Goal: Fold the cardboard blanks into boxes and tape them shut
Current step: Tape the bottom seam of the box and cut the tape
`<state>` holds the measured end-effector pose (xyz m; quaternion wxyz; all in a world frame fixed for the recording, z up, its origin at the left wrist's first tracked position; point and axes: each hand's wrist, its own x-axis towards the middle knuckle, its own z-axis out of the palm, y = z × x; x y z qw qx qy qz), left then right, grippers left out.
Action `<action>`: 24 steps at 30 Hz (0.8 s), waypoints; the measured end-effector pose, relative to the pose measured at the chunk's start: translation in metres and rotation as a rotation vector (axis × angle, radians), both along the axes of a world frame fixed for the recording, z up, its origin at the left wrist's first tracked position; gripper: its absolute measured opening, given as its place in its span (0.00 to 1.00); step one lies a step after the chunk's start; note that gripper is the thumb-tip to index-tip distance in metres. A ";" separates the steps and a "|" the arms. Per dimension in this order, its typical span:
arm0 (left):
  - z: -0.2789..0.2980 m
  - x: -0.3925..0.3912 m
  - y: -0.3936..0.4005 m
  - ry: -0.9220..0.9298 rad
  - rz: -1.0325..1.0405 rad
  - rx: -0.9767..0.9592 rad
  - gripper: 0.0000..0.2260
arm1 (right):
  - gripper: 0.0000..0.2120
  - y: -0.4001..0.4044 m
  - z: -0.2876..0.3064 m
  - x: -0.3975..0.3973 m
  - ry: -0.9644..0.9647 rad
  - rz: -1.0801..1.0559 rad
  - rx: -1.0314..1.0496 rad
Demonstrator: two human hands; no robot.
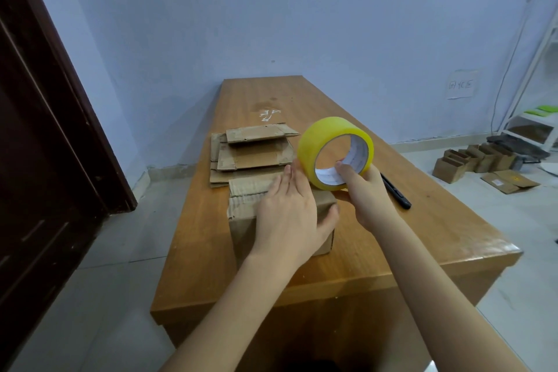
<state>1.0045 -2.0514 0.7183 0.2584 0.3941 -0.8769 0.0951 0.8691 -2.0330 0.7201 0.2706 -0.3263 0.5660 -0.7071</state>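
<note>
A folded cardboard box (245,220) stands on the wooden table (422,226), its top flaps down. My left hand (291,214) lies flat on the box top, fingers straight, thumb against the right edge. Just right of it, my right hand (367,196) holds a yellow tape roll (327,137) upright above the box's far right corner, with fingers through the core. Behind the box lies a stack of flat cardboard blanks (253,151).
A black pen-like tool (397,192) lies on the table right of my right hand. Small cardboard boxes (477,160) and flat pieces sit on the floor at right near a white shelf (531,127). A dark door (45,130) stands at left.
</note>
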 end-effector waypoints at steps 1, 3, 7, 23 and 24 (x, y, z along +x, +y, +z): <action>0.000 0.000 0.000 -0.006 0.006 -0.012 0.35 | 0.02 0.000 0.000 0.000 -0.020 0.005 -0.004; 0.001 -0.001 0.000 -0.022 0.006 -0.009 0.36 | 0.02 -0.001 -0.002 -0.001 -0.048 0.009 -0.008; 0.004 0.000 0.002 -0.026 -0.006 0.008 0.35 | 0.04 -0.001 -0.001 -0.001 -0.111 0.040 -0.036; 0.002 0.001 -0.002 -0.087 -0.058 0.046 0.35 | 0.04 0.010 -0.054 -0.003 -0.206 -0.043 0.062; 0.003 0.004 -0.004 -0.074 -0.072 0.018 0.35 | 0.05 0.008 -0.057 -0.003 -0.136 -0.066 0.048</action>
